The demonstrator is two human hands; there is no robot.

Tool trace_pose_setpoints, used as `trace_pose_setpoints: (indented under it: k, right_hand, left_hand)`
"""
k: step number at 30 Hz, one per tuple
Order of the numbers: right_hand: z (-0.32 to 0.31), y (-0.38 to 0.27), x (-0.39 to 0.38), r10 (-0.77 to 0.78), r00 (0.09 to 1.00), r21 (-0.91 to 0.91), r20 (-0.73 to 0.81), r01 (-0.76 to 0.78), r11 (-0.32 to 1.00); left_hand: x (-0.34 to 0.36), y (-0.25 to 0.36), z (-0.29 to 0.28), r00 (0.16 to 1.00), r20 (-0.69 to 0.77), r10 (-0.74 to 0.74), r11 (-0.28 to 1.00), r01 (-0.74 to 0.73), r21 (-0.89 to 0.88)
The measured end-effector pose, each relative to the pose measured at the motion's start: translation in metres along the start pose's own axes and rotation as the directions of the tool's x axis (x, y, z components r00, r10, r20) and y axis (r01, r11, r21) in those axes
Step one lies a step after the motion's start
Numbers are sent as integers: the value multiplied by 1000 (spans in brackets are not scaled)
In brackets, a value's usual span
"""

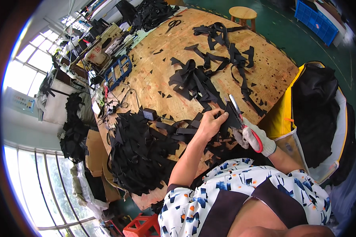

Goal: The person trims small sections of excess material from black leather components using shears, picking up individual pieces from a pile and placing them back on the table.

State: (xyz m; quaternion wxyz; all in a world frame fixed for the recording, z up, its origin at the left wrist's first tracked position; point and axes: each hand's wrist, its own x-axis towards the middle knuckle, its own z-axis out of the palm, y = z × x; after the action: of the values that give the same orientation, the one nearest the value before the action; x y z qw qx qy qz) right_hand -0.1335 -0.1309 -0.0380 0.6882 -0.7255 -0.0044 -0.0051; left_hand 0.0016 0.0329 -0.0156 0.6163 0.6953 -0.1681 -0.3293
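My bare left hand (pixel 210 124) pinches a black fabric strip (pixel 230 115) between thumb and fingers, near the table's close edge. In my right hand (pixel 261 139), which wears a pale knitted glove, is a pair of red-handled scissors (pixel 236 106). The blades point away from me, right beside the held strip; whether they touch it I cannot tell. Beyond my left hand lies a loose heap of black strips (pixel 194 81). A larger pile of cut black pieces (pixel 140 152) sits to the left of my left forearm.
The wooden table (pixel 146 71) bears small black scraps, a black adapter (pixel 149 114), a blue plastic frame (pixel 118 72) and black scissors (pixel 173 25). A yellow-edged bag (pixel 288 106) with black material stands right. A wooden stool (pixel 243 14) is beyond; a red stool (pixel 142 226) lower left.
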Motion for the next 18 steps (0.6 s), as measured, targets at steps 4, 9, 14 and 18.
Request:
trace_pose_setpoints:
  k: [4, 9, 14, 18]
  right_hand:
    - [2, -5, 0, 79, 992, 186, 94, -96, 978]
    - [4, 7, 1, -87, 996, -73, -34, 85, 994]
    - [8, -4, 4, 375, 915, 600, 150, -386, 701]
    - [13, -13, -3, 191, 980, 428, 61, -199, 881]
  left_hand:
    - [-1, 3, -1, 1000, -16, 11, 998, -12, -58]
    - [-1, 5, -1, 1000, -5, 13, 999, -13, -31]
    - [-1, 3, 0, 1000, 4, 2, 998, -2, -64]
    - [1, 0, 0, 1000, 1, 0, 999, 0, -40]
